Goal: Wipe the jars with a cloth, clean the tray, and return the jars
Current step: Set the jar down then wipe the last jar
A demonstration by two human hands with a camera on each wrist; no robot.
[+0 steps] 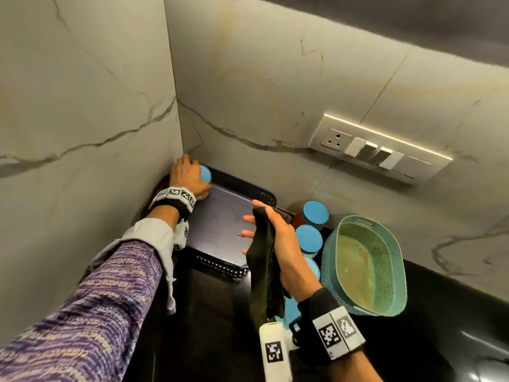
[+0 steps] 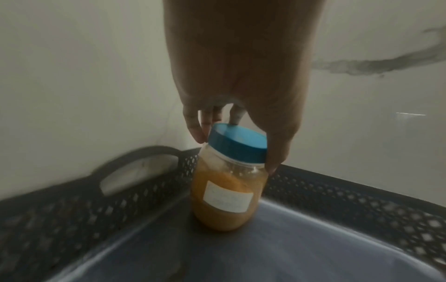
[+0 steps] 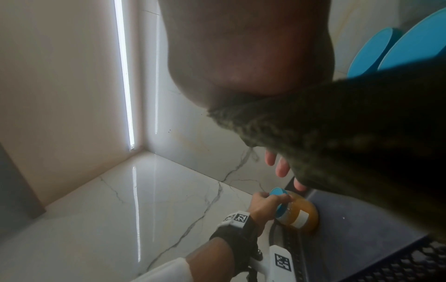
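A dark tray (image 1: 220,216) with perforated walls sits in the wall corner. My left hand (image 1: 186,175) grips the blue lid of a jar (image 2: 229,190) of orange-yellow powder, which stands in the tray's far left corner (image 2: 144,190). The same jar (image 3: 299,215) shows in the right wrist view. My right hand (image 1: 275,235) hovers over the tray's right side and holds a dark cloth (image 1: 264,271) between thumb and palm, fingers stretched out. Three blue-lidded jars (image 1: 309,238) stand on the counter to the right of the tray.
A teal oval basket (image 1: 366,266) stands on the black counter (image 1: 206,312) right of the jars. Marble walls close in on the left and behind. A switch panel (image 1: 380,150) is on the back wall.
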